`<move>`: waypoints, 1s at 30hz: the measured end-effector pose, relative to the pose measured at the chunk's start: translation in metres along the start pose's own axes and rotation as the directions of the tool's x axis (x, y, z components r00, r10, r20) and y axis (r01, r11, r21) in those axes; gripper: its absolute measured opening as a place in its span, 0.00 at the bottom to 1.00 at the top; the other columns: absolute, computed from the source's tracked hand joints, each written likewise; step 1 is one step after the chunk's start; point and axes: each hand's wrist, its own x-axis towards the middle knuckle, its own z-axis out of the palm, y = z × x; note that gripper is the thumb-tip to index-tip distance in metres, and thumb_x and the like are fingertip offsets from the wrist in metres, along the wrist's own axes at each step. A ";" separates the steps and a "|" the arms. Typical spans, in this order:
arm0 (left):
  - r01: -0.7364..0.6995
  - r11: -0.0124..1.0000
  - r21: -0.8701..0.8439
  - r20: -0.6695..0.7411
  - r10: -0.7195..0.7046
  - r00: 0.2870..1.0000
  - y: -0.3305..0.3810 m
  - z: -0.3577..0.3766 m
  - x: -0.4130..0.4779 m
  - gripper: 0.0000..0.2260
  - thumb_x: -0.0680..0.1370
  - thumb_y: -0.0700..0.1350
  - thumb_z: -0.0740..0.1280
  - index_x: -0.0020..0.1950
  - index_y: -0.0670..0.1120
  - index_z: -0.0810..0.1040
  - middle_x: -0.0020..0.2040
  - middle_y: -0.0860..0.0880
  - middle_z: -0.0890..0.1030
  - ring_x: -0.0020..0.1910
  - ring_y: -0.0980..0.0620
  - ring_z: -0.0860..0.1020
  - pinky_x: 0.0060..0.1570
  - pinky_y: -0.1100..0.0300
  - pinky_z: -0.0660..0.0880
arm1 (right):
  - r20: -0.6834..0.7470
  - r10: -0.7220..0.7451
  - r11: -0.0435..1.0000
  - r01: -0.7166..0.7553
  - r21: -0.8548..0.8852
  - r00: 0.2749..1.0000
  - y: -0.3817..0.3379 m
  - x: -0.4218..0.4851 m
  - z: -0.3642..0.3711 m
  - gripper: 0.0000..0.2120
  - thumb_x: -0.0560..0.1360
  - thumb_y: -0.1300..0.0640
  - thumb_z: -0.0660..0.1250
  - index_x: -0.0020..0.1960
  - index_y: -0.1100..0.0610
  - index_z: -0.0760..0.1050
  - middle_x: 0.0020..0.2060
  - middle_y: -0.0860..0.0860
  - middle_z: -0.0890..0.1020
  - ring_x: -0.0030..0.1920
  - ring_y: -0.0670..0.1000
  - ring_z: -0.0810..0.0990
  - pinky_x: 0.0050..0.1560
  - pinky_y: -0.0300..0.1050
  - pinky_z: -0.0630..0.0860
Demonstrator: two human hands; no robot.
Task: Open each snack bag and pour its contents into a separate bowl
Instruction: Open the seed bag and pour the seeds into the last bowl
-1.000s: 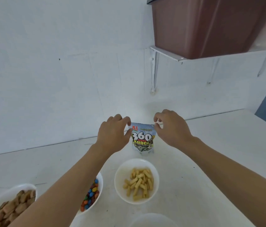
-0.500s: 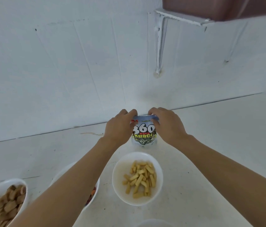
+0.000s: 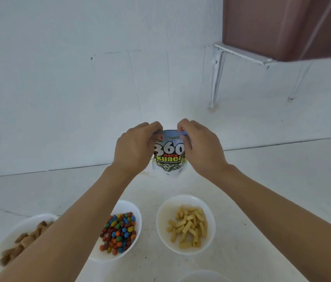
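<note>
Both hands pinch the snack bag's top: left hand [image 3: 135,148], right hand [image 3: 200,148]. Snack bag [image 3: 169,157] stands upright between them near the bench's [image 3: 272,190] back edge.

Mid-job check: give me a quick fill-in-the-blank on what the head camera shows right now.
The left hand and right hand pinch the snack bag at its ____ edge.
The bag's large printed number is ____.
The candy bowl stands between the stick bowl and a bowl of ____ pieces.
Missing words: top; 360; brown.
</note>
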 end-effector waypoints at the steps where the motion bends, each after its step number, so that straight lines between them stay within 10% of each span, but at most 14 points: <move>1: 0.012 1.000 0.017 -0.019 -0.011 1.000 -0.006 -0.016 -0.006 0.05 0.82 0.45 0.63 0.52 0.52 0.78 0.44 0.52 0.82 0.41 0.45 0.79 0.36 0.50 0.77 | 0.008 -0.031 0.999 0.031 0.007 0.999 -0.015 0.002 0.003 0.08 0.78 0.65 0.60 0.54 0.55 0.70 0.42 0.51 0.77 0.39 0.54 0.74 0.34 0.51 0.75; 30: 0.423 0.854 0.303 -0.259 -0.354 0.899 -0.235 -0.368 -0.328 0.03 0.81 0.47 0.67 0.51 0.53 0.81 0.42 0.55 0.83 0.40 0.49 0.79 0.37 0.52 0.78 | 0.162 -0.579 0.788 0.498 0.361 0.799 -0.475 -0.041 0.162 0.07 0.78 0.63 0.61 0.53 0.54 0.66 0.40 0.50 0.78 0.34 0.55 0.75 0.32 0.51 0.75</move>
